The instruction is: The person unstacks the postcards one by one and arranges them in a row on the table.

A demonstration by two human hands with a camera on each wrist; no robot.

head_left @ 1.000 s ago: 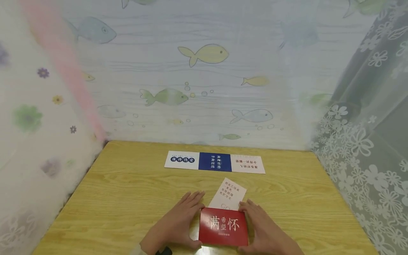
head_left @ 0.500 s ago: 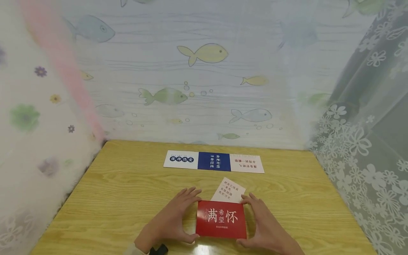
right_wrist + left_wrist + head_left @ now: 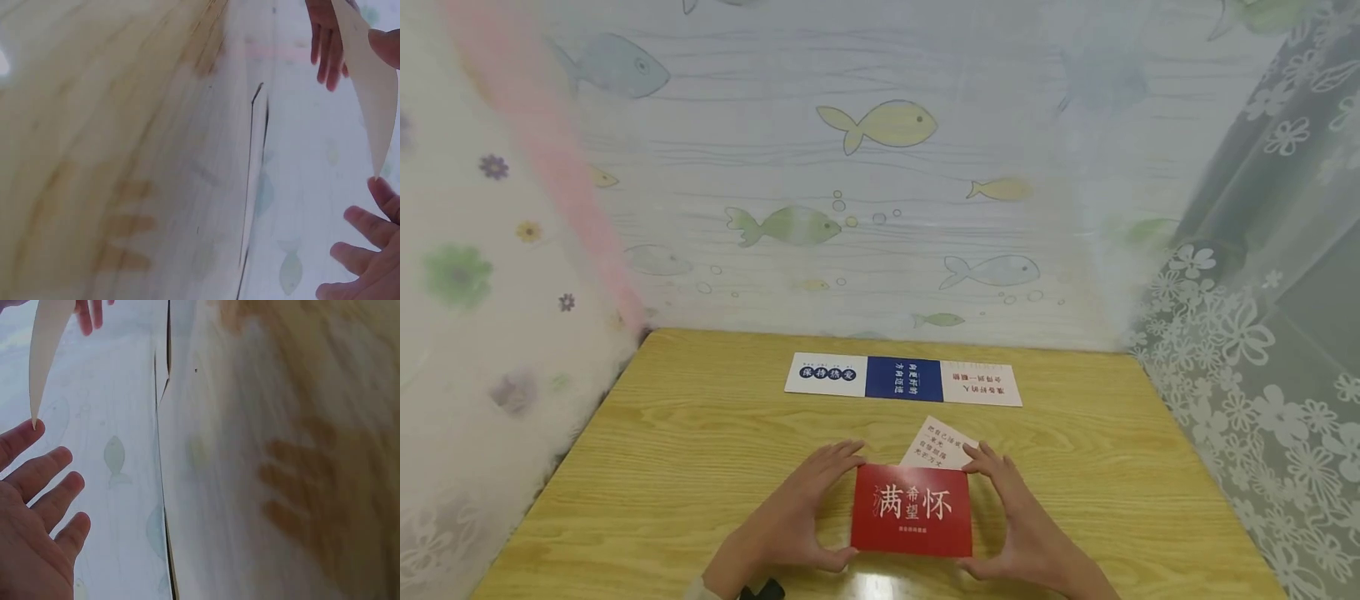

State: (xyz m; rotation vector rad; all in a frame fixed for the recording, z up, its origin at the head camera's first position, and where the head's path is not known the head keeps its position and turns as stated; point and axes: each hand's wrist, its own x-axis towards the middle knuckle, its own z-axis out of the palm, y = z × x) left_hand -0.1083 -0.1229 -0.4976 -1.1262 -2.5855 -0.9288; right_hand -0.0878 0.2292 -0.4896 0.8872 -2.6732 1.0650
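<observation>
A red card (image 3: 912, 533) with white characters is held level between two hands near the table's front. My left hand (image 3: 786, 518) pinches its left corners between index fingertip and thumb; my right hand (image 3: 1028, 527) grips the right corners likewise. Both wrist views show the card's pale underside (image 3: 49, 347) bowed and raised off the table, the other fingers spread apart. Behind it lies a tilted pale pink card (image 3: 934, 443) with red writing, its lower part hidden by the red card. Right index fingertip overlaps that pink card's corner in the head view; whether they touch, I cannot tell.
Farther back, a white card (image 3: 826, 383), a dark blue card (image 3: 887, 379) and a pale pink card (image 3: 982, 396) lie side by side on the wooden table (image 3: 700, 433). A fish-print curtain (image 3: 880, 250) stands behind, lace fabric (image 3: 1232, 350) at the right.
Both hands have carried the red card slightly left and farther from the person. It now covers more of the tilted pink card. The back row of cards stays put.
</observation>
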